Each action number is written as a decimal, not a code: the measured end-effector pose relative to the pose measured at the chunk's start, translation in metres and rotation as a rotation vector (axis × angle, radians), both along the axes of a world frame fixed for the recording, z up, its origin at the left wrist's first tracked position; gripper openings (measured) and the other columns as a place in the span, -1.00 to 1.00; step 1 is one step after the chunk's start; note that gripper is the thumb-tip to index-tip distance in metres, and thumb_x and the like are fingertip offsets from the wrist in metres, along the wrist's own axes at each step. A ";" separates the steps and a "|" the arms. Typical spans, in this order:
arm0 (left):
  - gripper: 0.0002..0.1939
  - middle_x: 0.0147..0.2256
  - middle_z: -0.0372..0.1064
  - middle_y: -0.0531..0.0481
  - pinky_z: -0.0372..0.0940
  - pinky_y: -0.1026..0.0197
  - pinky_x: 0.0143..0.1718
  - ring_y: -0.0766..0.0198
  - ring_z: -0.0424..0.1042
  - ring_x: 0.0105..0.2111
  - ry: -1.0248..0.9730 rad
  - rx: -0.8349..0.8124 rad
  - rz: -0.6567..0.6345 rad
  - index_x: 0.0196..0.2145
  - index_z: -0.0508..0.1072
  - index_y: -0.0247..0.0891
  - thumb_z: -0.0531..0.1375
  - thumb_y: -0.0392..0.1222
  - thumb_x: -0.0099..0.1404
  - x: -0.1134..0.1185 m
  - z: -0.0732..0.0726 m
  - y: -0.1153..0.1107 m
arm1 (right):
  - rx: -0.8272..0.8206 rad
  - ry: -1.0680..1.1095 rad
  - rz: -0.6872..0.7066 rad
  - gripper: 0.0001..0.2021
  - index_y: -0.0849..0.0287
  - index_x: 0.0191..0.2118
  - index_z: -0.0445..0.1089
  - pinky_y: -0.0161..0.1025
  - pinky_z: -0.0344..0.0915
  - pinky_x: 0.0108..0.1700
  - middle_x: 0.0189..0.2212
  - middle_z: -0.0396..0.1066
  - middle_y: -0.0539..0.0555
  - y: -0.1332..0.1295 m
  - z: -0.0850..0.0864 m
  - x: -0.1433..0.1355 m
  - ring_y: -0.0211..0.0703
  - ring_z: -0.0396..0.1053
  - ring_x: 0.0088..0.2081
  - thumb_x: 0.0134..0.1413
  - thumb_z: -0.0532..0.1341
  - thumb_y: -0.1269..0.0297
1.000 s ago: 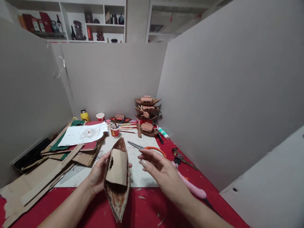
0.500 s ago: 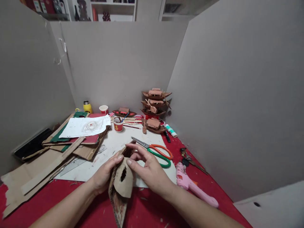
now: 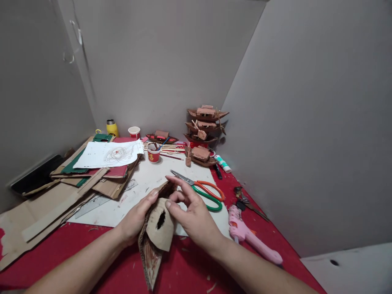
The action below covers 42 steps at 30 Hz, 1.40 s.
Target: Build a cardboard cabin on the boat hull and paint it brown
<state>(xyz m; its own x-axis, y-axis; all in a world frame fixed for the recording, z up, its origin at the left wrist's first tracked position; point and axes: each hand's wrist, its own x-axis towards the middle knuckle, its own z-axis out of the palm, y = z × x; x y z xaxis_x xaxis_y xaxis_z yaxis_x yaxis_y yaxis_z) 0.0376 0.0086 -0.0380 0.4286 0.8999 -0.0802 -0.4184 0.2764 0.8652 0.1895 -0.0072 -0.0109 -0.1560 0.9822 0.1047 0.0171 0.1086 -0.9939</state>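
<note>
Between my hands is a cardboard model boat (image 3: 152, 261) with a pointed near end and brown paint inside. A curved cardboard cover (image 3: 157, 228) with a dark ragged hole sits across its middle. My left hand (image 3: 137, 214) is closed round the boat's left side, thumb on the rim by the cover. My right hand (image 3: 192, 212) pinches the cover's right upper edge between thumb and fingers, its index finger stretched along the far end. Just beyond lie scissors (image 3: 202, 190) with orange and green handles, blades pointing left.
Several finished model boats (image 3: 206, 124) are stacked at the back right. A paint cup (image 3: 154, 154) stands by wooden sticks (image 3: 171, 148). Cardboard sheets (image 3: 55, 210) and a drawing (image 3: 107, 157) lie left. At right are a pink glue gun (image 3: 254, 243) and pliers-like metal tool (image 3: 252, 208).
The view has tilted down and shifted slightly, so the shelves at the top are gone. Both hands keep their hold on the boat and cover, which have barely moved.
</note>
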 end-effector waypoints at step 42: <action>-0.50 0.19 0.35 0.02 -0.02 0.10 0.30 0.06 0.20 0.25 0.313 0.299 -0.037 0.19 0.39 -0.10 0.02 0.13 0.42 0.004 -0.006 0.000 | 0.195 -0.126 -0.036 -0.59 0.12 0.13 0.25 -0.38 0.23 -0.34 -0.50 0.33 -0.15 -0.010 -0.013 0.002 -0.32 0.27 -0.44 0.15 0.16 0.41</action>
